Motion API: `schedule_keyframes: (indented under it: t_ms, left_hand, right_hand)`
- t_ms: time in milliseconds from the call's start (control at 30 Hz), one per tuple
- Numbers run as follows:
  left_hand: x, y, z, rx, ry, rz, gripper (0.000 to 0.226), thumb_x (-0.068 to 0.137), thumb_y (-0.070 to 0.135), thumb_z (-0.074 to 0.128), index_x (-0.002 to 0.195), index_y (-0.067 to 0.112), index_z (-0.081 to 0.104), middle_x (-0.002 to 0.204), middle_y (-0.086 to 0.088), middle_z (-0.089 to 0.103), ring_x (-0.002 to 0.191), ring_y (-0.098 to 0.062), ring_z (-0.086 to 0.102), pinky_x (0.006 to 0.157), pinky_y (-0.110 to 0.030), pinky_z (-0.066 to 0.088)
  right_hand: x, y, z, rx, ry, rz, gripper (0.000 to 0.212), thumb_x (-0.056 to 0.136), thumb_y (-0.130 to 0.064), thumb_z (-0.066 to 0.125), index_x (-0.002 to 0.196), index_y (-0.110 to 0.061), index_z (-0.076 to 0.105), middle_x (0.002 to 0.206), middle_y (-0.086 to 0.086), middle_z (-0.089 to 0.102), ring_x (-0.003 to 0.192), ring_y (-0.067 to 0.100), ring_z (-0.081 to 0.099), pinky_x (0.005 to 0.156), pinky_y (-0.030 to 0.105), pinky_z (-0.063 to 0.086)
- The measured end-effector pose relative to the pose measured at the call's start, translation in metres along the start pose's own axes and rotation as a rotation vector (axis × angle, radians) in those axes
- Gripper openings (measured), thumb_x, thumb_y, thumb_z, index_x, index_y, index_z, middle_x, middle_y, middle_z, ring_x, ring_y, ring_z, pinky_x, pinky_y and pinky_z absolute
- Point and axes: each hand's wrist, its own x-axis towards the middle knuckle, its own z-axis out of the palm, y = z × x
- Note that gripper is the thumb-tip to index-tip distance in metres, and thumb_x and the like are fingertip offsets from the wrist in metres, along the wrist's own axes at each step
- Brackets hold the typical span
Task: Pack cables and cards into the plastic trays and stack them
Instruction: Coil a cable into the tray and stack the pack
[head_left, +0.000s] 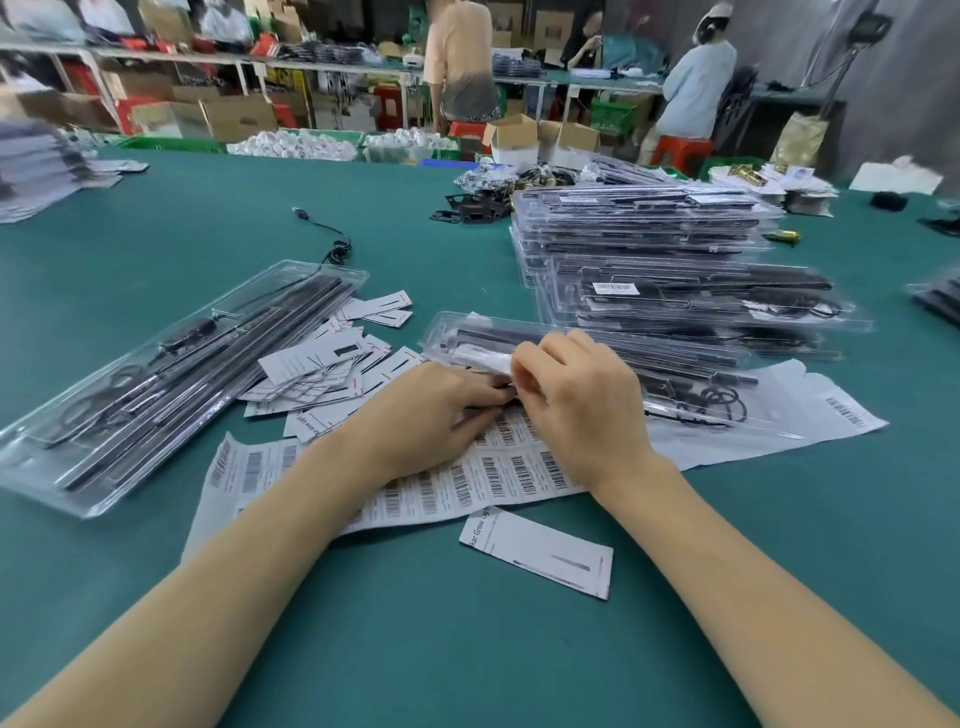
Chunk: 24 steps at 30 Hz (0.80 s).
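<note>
here both hands, left hand (431, 410) and right hand (576, 400), pinch something small, unidentifiable, over the barcode sheet (467, 493); just beyond, the open tray (597, 364) likely awaits labelling.

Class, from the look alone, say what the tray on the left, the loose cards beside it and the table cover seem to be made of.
Tray: clear, glossy thin plastic; the black parts show through and its rim glints.
Cards: matt white card or stiff paper, printed; they lie flat with crisp edges.
Table cover: dull green, smooth; probably a rubber or vinyl mat, though the picture leaves that open.
</note>
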Motion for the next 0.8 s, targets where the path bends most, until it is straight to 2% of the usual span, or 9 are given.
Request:
schedule_keyframes:
  t_ms: [100, 167, 233, 333, 467, 567, 667, 733, 800]
  left_hand:
    - [0.001, -0.001, -0.001, 0.107, 0.010, -0.012, 0.029, 0.101, 0.030, 0.056, 0.126, 0.032, 0.070, 0.119, 0.016, 0.071, 0.105, -0.013, 0.066, 0.084, -0.038, 0.053]
    - [0.001, 0.000, -0.001, 0.127, 0.027, -0.007, 0.030, 0.101, 0.032, 0.055, 0.127, 0.034, 0.069, 0.122, 0.017, 0.070, 0.108, -0.015, 0.067, 0.084, -0.039, 0.054]
    - [0.002, 0.001, -0.002, 0.139, 0.026, -0.002, 0.031, 0.102, 0.033, 0.054, 0.129, 0.034, 0.068, 0.122, 0.014, 0.071, 0.107, -0.018, 0.068, 0.083, -0.041, 0.056]
    - [0.002, 0.002, -0.004, 0.125, 0.041, 0.032, 0.030, 0.102, 0.030, 0.056, 0.128, 0.029, 0.069, 0.118, 0.011, 0.073, 0.101, -0.018, 0.070, 0.080, -0.042, 0.057]
    - [-0.003, 0.002, -0.003, 0.069, 0.104, 0.077, 0.026, 0.098, 0.021, 0.064, 0.123, 0.021, 0.073, 0.116, 0.008, 0.074, 0.099, -0.016, 0.072, 0.080, -0.038, 0.059]
    - [-0.004, 0.001, -0.002, 0.030, 0.118, 0.079, 0.027, 0.097, 0.017, 0.066, 0.123, 0.020, 0.073, 0.117, 0.007, 0.074, 0.098, -0.014, 0.071, 0.082, -0.037, 0.059]
    - [-0.002, -0.001, 0.000, 0.008, 0.096, 0.093, 0.025, 0.099, 0.015, 0.062, 0.122, 0.015, 0.073, 0.112, 0.002, 0.075, 0.095, -0.018, 0.070, 0.081, -0.039, 0.056]
    - [-0.002, -0.001, 0.001, 0.004, 0.089, 0.078, 0.025, 0.100, 0.015, 0.061, 0.121, 0.013, 0.073, 0.111, 0.000, 0.074, 0.095, -0.021, 0.069, 0.081, -0.042, 0.055]
    - [-0.003, -0.001, 0.002, 0.007, 0.104, 0.077, 0.023, 0.099, 0.014, 0.062, 0.118, 0.010, 0.074, 0.110, -0.002, 0.075, 0.094, -0.022, 0.070, 0.082, -0.042, 0.055]
  right_hand:
    - [-0.001, 0.008, 0.003, -0.015, -0.036, -0.004, 0.007, 0.087, -0.018, 0.070, 0.089, -0.015, 0.064, 0.084, 0.000, 0.061, 0.076, 0.025, 0.055, 0.062, 0.036, 0.044]
    - [-0.003, 0.016, 0.005, -0.011, -0.114, 0.081, 0.018, 0.085, -0.023, 0.073, 0.100, -0.020, 0.064, 0.097, -0.002, 0.063, 0.088, 0.023, 0.056, 0.071, 0.036, 0.045]
    - [-0.006, 0.024, 0.007, 0.098, -0.161, 0.139, 0.017, 0.086, -0.021, 0.073, 0.100, -0.021, 0.064, 0.098, -0.005, 0.063, 0.093, 0.020, 0.054, 0.073, 0.035, 0.047]
    - [-0.011, 0.032, 0.008, 0.265, -0.201, 0.197, 0.015, 0.089, -0.031, 0.073, 0.097, -0.023, 0.062, 0.096, -0.010, 0.060, 0.095, 0.013, 0.049, 0.076, 0.027, 0.043]
    - [-0.012, 0.033, 0.007, 0.344, -0.203, 0.241, 0.022, 0.087, -0.033, 0.076, 0.099, -0.021, 0.062, 0.099, -0.008, 0.059, 0.097, 0.012, 0.048, 0.080, 0.030, 0.045]
    - [-0.011, 0.031, 0.000, 0.227, -0.116, 0.170, 0.027, 0.082, -0.030, 0.080, 0.096, -0.018, 0.061, 0.097, -0.004, 0.056, 0.093, 0.016, 0.049, 0.078, 0.033, 0.044]
    - [-0.014, 0.026, -0.010, 0.115, -0.034, 0.061, 0.018, 0.082, -0.032, 0.079, 0.080, -0.019, 0.066, 0.092, -0.002, 0.058, 0.090, 0.021, 0.052, 0.074, 0.037, 0.041]
    - [-0.020, 0.024, -0.016, 0.070, -0.070, 0.020, 0.020, 0.083, -0.036, 0.079, 0.071, -0.021, 0.072, 0.098, 0.000, 0.064, 0.096, 0.024, 0.057, 0.076, 0.038, 0.040]
    - [-0.026, 0.020, -0.021, 0.017, -0.124, 0.042, 0.017, 0.085, -0.037, 0.075, 0.080, -0.022, 0.080, 0.112, 0.003, 0.068, 0.108, 0.027, 0.058, 0.082, 0.039, 0.041]
